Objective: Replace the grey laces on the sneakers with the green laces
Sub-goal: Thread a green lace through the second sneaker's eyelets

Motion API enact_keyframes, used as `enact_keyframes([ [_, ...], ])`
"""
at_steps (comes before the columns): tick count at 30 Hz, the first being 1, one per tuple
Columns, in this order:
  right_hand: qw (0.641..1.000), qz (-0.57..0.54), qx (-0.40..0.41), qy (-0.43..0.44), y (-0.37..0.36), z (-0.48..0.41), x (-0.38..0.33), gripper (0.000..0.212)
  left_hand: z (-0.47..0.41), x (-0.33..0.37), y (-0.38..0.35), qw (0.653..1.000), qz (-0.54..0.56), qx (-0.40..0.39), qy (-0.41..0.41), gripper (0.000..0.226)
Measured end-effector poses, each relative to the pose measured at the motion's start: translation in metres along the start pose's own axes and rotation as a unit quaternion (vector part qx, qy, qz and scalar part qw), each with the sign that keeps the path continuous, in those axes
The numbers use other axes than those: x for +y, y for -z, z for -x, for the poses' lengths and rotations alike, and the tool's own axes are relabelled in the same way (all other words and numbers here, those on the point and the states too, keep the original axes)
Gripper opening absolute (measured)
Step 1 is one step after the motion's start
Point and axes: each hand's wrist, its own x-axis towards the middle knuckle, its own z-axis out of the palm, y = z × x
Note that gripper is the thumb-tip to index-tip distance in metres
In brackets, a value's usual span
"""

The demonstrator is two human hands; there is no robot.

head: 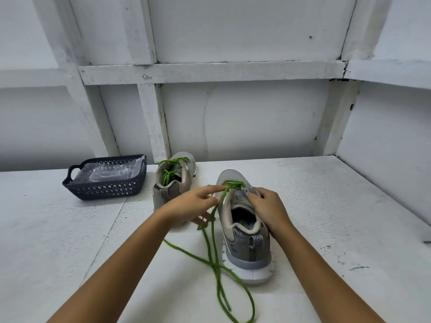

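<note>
1. Left hand [194, 203] pinches the green lace [215, 255] beside the near sneaker [245, 229]
2. Right hand [268, 207] apparently grips its tongue
3. Far sneaker [173, 180], green-laced, stands beside the basket [105, 186]

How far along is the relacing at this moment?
Done: the far sneaker looks laced in green, with its tucked lace dropping into the opening. In hand: the near sneaker has the loose lace through the front eyelets only. The left hand pinches it and the right hand grips the upper. Left: the remaining eyelets, since both long ends trail on the table.
</note>
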Motion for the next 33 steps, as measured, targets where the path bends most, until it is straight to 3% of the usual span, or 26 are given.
enact_keyframes([
  [4,1.0,0.028,-0.01,-0.003,0.002,-0.003,0.0,0.023,0.008,-0.003,0.012,0.995,-0.103,0.011,-0.002,0.042],
  [7,0.998,0.05,-0.04,0.005,0.008,-0.005,-0.004,0.022,0.015,0.01,0.028,0.977,-0.209,0.032,-0.02,0.027],
  [9,0.995,0.073,-0.065,0.02,0.013,-0.006,-0.011,0.026,0.022,0.023,0.038,0.978,-0.206,0.03,-0.029,0.018],
  [12,0.992,0.091,-0.047,0.075,0.023,-0.008,-0.036,0.031,0.035,0.052,0.053,0.997,0.063,0.004,-0.038,0.021],
  [14,0.99,0.072,-0.04,0.116,0.031,-0.007,-0.06,0.019,0.038,0.074,0.061,0.968,0.244,-0.014,-0.062,0.017],
  [16,0.979,0.1,-0.127,0.123,0.04,-0.003,-0.086,0.018,0.033,0.094,0.068,0.923,0.376,-0.007,-0.086,0.019],
  [20,0.903,0.206,-0.355,0.132,0.036,0.002,-0.119,0.054,0.016,0.125,0.071,0.855,0.509,0.024,-0.098,0.021],
  [23,0.894,0.181,-0.389,0.131,0.016,0.002,-0.124,0.039,0.002,0.136,0.063,0.841,0.527,0.058,-0.107,0.016],
  [26,0.907,0.114,-0.392,0.106,0.01,-0.005,-0.129,0.028,-0.013,0.125,0.062,0.845,0.511,0.116,-0.107,0.016],
  [28,0.921,0.03,-0.38,0.081,0.017,-0.014,-0.136,0.029,-0.019,0.1,0.06,0.872,0.47,0.109,-0.083,0.018],
  [31,0.946,-0.096,-0.306,0.053,0.029,-0.033,-0.152,0.031,-0.022,0.057,0.044,0.919,0.392,0.012,-0.023,0.037],
  [33,0.96,-0.144,-0.237,0.041,0.032,-0.048,-0.159,0.031,-0.021,0.041,0.03,0.919,0.392,-0.045,-0.019,0.042],
])
